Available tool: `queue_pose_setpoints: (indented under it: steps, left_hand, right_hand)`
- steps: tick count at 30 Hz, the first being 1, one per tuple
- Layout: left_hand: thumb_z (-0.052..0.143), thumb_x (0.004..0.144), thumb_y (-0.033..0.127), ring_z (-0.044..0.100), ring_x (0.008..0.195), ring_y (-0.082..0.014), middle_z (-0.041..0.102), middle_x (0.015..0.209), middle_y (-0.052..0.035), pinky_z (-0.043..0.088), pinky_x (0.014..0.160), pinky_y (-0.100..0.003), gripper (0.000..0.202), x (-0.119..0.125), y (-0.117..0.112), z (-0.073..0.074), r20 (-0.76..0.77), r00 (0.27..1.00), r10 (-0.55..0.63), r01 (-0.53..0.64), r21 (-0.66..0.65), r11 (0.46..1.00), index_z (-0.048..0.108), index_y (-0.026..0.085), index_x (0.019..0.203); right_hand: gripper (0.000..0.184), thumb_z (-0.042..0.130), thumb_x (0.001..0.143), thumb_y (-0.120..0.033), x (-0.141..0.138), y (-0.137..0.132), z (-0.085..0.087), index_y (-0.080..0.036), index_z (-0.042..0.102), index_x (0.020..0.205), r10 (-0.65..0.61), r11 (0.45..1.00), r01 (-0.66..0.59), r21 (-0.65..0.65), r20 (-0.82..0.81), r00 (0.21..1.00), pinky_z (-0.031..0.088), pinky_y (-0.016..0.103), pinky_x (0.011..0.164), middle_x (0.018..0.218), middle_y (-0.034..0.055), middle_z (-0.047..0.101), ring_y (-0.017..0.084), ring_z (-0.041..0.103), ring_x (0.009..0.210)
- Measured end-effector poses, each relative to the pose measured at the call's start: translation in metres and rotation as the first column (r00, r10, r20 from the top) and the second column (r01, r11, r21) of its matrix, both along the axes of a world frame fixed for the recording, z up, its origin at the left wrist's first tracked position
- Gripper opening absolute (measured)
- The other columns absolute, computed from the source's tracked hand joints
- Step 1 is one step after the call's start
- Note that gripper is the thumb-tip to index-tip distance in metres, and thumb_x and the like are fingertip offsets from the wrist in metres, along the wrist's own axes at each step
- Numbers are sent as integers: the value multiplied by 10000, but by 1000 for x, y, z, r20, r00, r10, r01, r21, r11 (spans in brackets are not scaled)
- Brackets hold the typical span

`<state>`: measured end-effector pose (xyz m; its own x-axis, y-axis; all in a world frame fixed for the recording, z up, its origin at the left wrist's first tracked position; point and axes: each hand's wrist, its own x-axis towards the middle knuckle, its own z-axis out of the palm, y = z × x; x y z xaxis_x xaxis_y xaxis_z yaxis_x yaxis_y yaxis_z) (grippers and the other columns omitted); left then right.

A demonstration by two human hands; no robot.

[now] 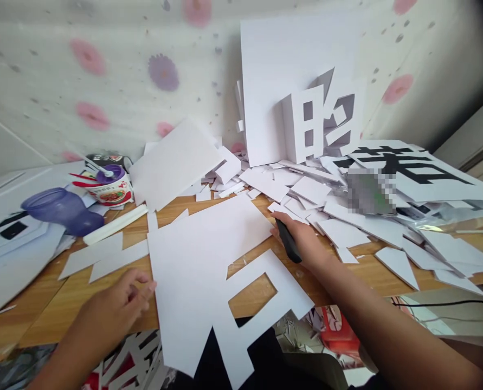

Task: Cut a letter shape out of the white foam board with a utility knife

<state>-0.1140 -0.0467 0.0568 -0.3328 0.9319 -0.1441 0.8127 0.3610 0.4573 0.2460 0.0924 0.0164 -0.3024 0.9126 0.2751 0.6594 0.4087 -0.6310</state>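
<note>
In front of me a white foam board (192, 260) with angular cutouts lies partly on the wooden table and hangs over its front edge. My left hand (117, 300) is at the board's left edge, fingers loosely curled and apart, with a fingertip touching or very near the edge. In my right hand (306, 241), by the board's upper right corner, is a black-handled knife (288, 238); its blade cannot be made out. White offcuts (342, 233) lie just beyond that hand. Two flat white strips (119, 260) rest left of the board.
A raised white character (312, 122) stands against an upright panel (265, 70) at the back. Sheets with black print (412, 165) lie at right. A purple vessel (64, 208), a noodle cup (111, 189) and a white roll (115, 225) sit at left. A red stool (339, 333) is below the table.
</note>
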Motion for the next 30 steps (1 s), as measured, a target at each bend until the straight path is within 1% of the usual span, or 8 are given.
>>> queue_pose_setpoints:
  steps: [2,5,11,14,18,23,27,30]
  left_hand:
    - [562,754,608,596,490,-243,594,510,61,436,537,-339,383,11,-21,-13,201,975,91,-100,35,994,487,290,955]
    - [637,706,613,601,517,-207,602,572,66,496,566,-329,567,35,-37,-18,504,848,165,-232,71,970,436,272,1111]
    - [792,633,439,586,625,-148,572,714,55,495,548,-231,630,45,-39,-15,755,630,184,-456,167,874,488,277,1161]
    - [833,585,340,593,664,-119,562,894,54,507,544,-199,594,35,-37,-12,752,647,129,-534,326,780,549,348,1108]
    - [840,570,321,676,857,-171,610,1149,77,582,673,-221,531,24,-29,7,638,770,2,-433,521,736,593,409,1031]
    - [844,556,268,604,1194,-201,679,1228,102,557,800,-165,536,15,-14,35,590,805,-52,-433,646,628,620,402,1024]
    - [859,523,219,594,1213,-165,719,1154,133,546,772,-112,603,6,3,52,599,793,-108,-435,682,587,636,418,1046]
    - [877,458,205,630,1165,-187,744,1082,129,576,676,-134,643,4,18,62,722,682,-114,-516,586,624,663,409,1028]
  right_hand:
    - [428,528,876,-365,-3,0,2,-173,593,1253,-10,1000,10,-4,-3,1000,501,424,773,947,131,730,321,675,843]
    - [412,567,829,-337,-6,-2,4,-186,624,1208,-23,1000,22,-15,-53,998,475,398,740,835,109,712,308,648,785]
    - [350,624,774,-349,-8,-16,0,-226,606,1101,-146,988,116,-100,-398,906,468,419,750,777,46,653,246,604,713]
    - [366,635,773,-370,-15,-27,0,-267,531,1109,-204,978,124,-169,-626,752,517,394,744,824,7,630,202,630,737]
    - [423,660,754,-328,-24,-40,12,-310,461,1127,-260,965,99,-244,-828,497,558,327,734,856,-38,613,136,643,755]
    - [560,795,606,-168,-24,-55,46,-279,526,1085,-299,929,-205,-308,-951,73,540,216,586,795,-63,626,84,607,605]
    - [547,812,630,-165,-20,-63,65,-267,525,1084,-252,931,-267,-249,-967,22,575,250,614,834,-44,663,108,648,634]
    - [559,809,626,-130,-20,-65,70,-271,519,1082,-231,944,-248,-217,-973,-26,561,216,601,855,-46,666,95,643,648]
